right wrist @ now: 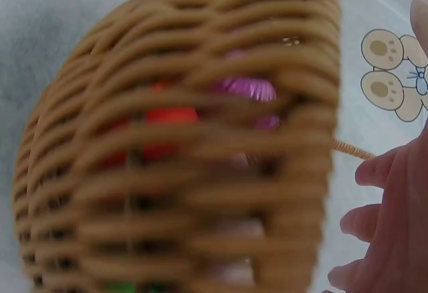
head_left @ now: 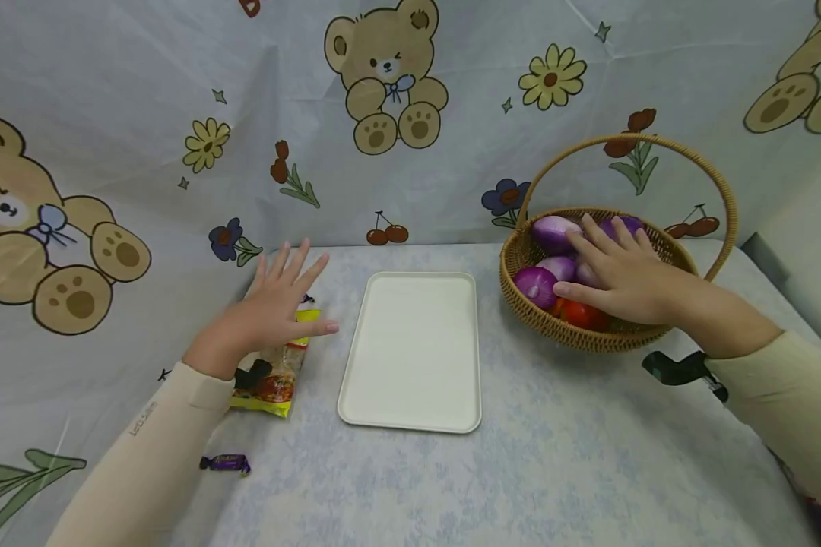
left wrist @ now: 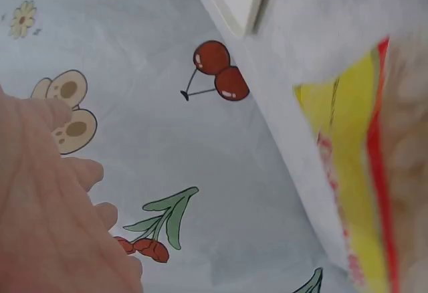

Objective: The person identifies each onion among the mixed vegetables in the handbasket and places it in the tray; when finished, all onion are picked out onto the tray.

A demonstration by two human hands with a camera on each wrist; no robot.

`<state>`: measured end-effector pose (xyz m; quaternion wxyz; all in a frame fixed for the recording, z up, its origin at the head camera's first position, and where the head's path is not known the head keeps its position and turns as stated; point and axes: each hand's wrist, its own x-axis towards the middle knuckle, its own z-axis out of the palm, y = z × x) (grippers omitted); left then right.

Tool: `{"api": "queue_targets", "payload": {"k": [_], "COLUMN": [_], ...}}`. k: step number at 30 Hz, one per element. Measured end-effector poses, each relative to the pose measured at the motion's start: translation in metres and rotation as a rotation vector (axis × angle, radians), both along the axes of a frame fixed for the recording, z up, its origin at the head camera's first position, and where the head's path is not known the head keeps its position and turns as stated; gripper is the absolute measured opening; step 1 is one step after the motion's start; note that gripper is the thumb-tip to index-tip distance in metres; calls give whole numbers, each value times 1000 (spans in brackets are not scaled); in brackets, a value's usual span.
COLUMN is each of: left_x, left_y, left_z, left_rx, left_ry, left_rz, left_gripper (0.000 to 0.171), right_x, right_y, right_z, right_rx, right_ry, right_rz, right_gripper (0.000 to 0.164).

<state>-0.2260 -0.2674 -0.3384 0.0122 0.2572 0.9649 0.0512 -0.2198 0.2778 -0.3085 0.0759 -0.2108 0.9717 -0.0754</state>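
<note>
My right hand (head_left: 626,277) hovers spread over a wicker basket (head_left: 575,334) with a tall arched handle. Inside lie several purple onions (head_left: 536,286) and a red tomato (head_left: 584,314), partly covered by the hand. In the right wrist view the fingers (right wrist: 364,223) are apart from the basket's woven wall (right wrist: 167,192). With fingers spread, my left hand (head_left: 263,311) is held above a yellow-edged snack bag (head_left: 274,380), hiding part of it. The left wrist view shows that bag (left wrist: 361,172) away from the left hand (left wrist: 60,199). Neither hand grips anything.
A white rectangular tray (head_left: 412,349) lies on the table between the hands. One purple-wrapped candy (head_left: 226,463) rests near the left forearm; another dark wrapper end (head_left: 308,298) shows behind the bag. A bear-printed cloth (head_left: 390,190) hangs behind the table.
</note>
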Motion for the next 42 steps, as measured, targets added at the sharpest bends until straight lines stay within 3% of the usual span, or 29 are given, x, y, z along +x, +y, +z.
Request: {"api": "queue_targets", "payload": {"k": [6, 12, 20, 23, 28, 35, 42], "left_x": [29, 65, 100, 108, 115, 123, 130], "left_y": [10, 30, 54, 59, 61, 62, 65], "left_z": [-15, -33, -64, -77, -95, -108, -114], "left_rx": [176, 259, 438, 462, 475, 475, 441], "left_ry": [17, 31, -207, -298, -375, -357, -320], "left_rz": [-2, 51, 242, 286, 322, 266, 273], "left_gripper": [118, 121, 113, 114, 121, 127, 124], "right_x": [-2, -5, -7, -9, -12, -9, -13], "right_y": [-11, -22, -29, -30, -29, -30, -30], "right_z": [-4, -11, -20, -23, -30, -38, -46], "right_rx": [-41, -60, -123, -146, -147, -168, -186], "right_ry": [-33, -44, -67, -72, -46, 16, 77], "right_rz": [5, 28, 68, 81, 134, 234, 283], "right_gripper": [99, 98, 87, 81, 75, 70, 73]}}
